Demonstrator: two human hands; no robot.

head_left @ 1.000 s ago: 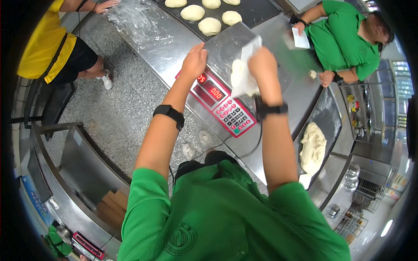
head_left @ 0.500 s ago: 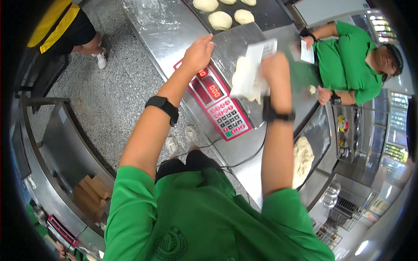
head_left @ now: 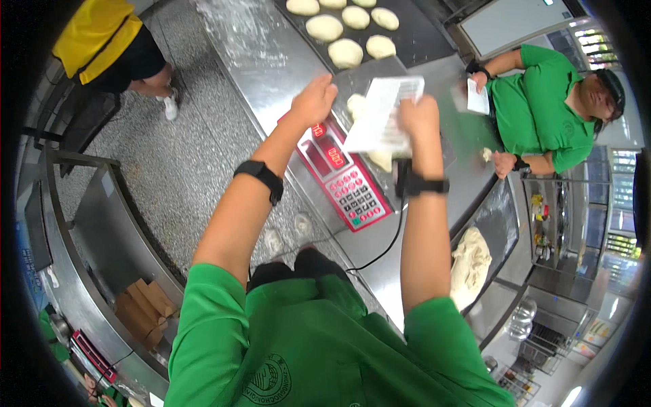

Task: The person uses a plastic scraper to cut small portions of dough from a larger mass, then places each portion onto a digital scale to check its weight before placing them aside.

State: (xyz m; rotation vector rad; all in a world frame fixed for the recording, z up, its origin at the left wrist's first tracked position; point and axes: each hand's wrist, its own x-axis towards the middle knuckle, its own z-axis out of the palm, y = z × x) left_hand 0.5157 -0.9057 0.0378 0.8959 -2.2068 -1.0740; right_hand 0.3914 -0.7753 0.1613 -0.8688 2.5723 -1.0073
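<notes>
My right hand grips a flat white dough scraper by its upper right part. The scraper is tilted over pale dough on the metal plate of a red digital scale. Most of that dough is hidden behind the scraper; a bit shows at its left edge and below it. My left hand is by the left side of the scale plate, its fingers curled together. Whether anything is in them is hidden. The scale's display is lit with red digits.
Several dough balls lie on a dark tray beyond the scale. A large dough mass lies to the right. Across the steel table, a person in green holds a white scraper. A black cable runs near me.
The scraper has tilted and moved slightly left, covering more of the dough. My left hand stays beside the scale. The head view has shifted, showing more of the tray.
</notes>
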